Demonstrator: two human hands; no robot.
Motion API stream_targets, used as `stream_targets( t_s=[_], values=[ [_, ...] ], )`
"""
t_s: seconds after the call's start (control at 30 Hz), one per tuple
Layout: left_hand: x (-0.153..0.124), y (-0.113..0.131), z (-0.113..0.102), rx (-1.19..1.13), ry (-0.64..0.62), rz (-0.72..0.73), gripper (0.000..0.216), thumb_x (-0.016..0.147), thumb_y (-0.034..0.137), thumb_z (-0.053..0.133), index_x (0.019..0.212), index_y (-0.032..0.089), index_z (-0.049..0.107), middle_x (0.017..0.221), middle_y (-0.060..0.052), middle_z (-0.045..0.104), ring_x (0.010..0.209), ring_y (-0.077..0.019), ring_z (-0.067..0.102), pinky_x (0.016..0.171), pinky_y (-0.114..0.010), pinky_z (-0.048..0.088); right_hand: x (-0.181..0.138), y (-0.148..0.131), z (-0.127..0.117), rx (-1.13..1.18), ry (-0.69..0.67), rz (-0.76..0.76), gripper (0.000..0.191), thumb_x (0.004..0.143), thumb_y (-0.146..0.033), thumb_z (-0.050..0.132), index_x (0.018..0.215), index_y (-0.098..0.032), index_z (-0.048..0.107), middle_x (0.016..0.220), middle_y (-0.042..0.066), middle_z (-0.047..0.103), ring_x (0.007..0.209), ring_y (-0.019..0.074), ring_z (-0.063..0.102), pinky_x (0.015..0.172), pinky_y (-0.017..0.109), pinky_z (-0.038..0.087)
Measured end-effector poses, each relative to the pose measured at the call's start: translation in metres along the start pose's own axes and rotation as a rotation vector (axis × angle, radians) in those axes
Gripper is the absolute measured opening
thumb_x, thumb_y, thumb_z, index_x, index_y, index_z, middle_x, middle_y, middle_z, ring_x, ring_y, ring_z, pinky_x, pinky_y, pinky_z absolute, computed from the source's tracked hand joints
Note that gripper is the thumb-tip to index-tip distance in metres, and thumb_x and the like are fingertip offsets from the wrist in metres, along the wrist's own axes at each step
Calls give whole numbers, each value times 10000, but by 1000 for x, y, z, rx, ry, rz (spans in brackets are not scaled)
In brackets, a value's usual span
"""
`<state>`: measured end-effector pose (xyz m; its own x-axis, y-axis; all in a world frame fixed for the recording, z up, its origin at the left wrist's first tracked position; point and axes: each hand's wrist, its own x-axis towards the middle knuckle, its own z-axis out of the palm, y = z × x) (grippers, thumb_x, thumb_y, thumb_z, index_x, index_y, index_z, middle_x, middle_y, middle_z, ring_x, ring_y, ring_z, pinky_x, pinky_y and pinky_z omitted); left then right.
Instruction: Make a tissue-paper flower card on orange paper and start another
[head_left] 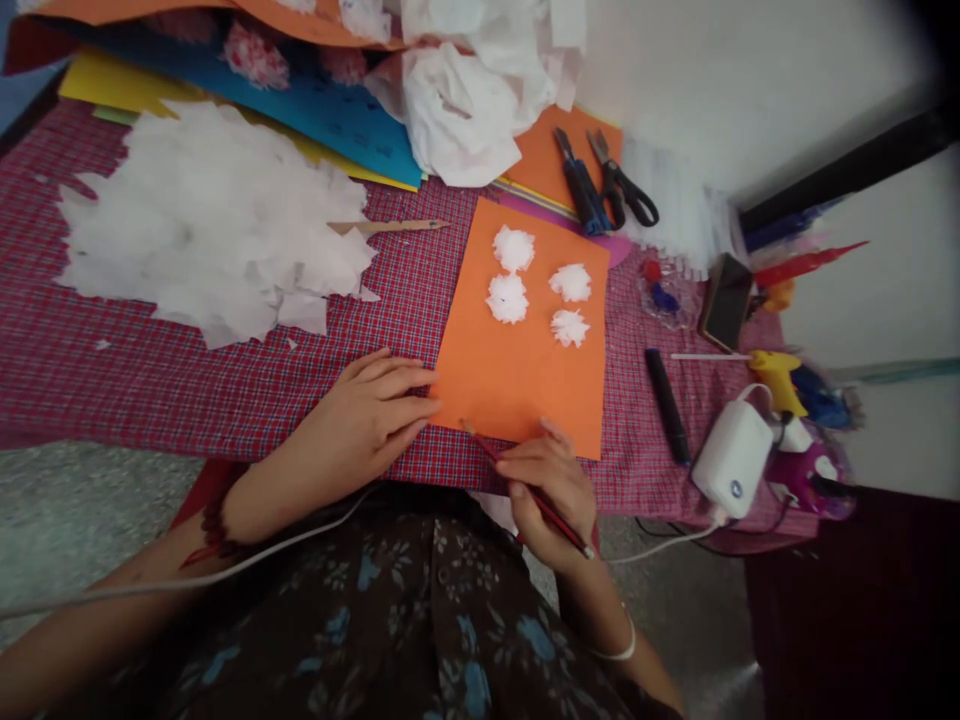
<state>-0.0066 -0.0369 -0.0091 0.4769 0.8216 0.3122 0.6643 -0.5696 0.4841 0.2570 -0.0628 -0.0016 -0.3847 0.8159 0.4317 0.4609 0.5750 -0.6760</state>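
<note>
An orange sheet of paper (pixel 517 380) lies on the checked tablecloth in front of me. Several white tissue-paper puffs (pixel 508 298) sit on its upper half, in a left pair and a right pair. My left hand (pixel 379 405) lies flat with its fingers stretched out, the fingertips at the sheet's left edge. In my right hand (pixel 551 490) is a dark red pencil (pixel 551 515), gripped between thumb and fingers. Its sharpened tip points up and left, over the sheet's lower left edge.
A pile of cut white paper (pixel 217 220) lies to the left, beside a brown pointed strip (pixel 397 226). Scissors (pixel 619 185) and a blue-handled cutter (pixel 581 185) rest beyond the sheet. Rightward are a black marker (pixel 667 405), a phone (pixel 726 302), a white power bank (pixel 733 458) and a yellow glue gun (pixel 780 380).
</note>
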Motion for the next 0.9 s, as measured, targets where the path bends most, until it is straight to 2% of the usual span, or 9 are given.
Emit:
stream_targets(
  t_s=[0.07, 0.2, 0.33, 0.57, 0.77, 0.9],
  values=[
    [0, 0, 0, 6, -1, -3, 249, 985, 200, 498, 1087, 235, 723, 1260, -51, 681, 1216, -234, 594, 1123, -507, 410, 2, -1, -1, 54, -24, -10, 192, 839, -119, 559, 901, -258, 676, 781, -26, 734, 723, 159, 698, 1042, 505, 443],
    [0, -1, 0, 5, -8, -14, 255, 986, 221, 494, 1081, 247, 729, 1256, -47, 686, 1209, -238, 607, 1128, -517, 409, 1, 1, -1, -3, 78, 107, 214, 859, -135, 550, 958, -276, 678, 855, -1, 760, 778, 185, 711, 1039, 531, 458],
    [0, -2, 0, 0, -6, -6, 262, 979, 221, 495, 1088, 245, 731, 1261, -52, 685, 1217, -254, 604, 1112, -530, 425, 1, 1, 1, 68, -42, 60, 207, 847, -145, 567, 942, -286, 684, 820, -23, 755, 755, 172, 709, 1054, 508, 462],
    [-3, -8, 2, 13, -14, 18, 246, 971, 220, 523, 1125, 253, 712, 1304, -56, 668, 1234, -274, 599, 1106, -563, 417, 2, 4, 0, 162, -25, 74, 194, 854, -129, 564, 923, -272, 676, 807, -38, 749, 737, 137, 700, 1067, 472, 449],
    [-5, -13, 2, 38, -25, 47, 253, 959, 184, 534, 1146, 254, 691, 1325, -63, 657, 1237, -278, 596, 1086, -576, 427, 1, 6, -3, 258, 84, 160, 148, 900, -177, 555, 911, -255, 680, 763, -29, 737, 710, 141, 685, 1038, 477, 487],
    [-4, -12, 0, 38, -35, 40, 250, 963, 189, 534, 1153, 257, 681, 1318, -63, 659, 1239, -274, 595, 1097, -581, 418, 2, 11, -12, 274, 200, 281, 159, 931, -194, 545, 937, -250, 694, 754, -21, 745, 742, 153, 708, 1023, 448, 518]
  ],
)
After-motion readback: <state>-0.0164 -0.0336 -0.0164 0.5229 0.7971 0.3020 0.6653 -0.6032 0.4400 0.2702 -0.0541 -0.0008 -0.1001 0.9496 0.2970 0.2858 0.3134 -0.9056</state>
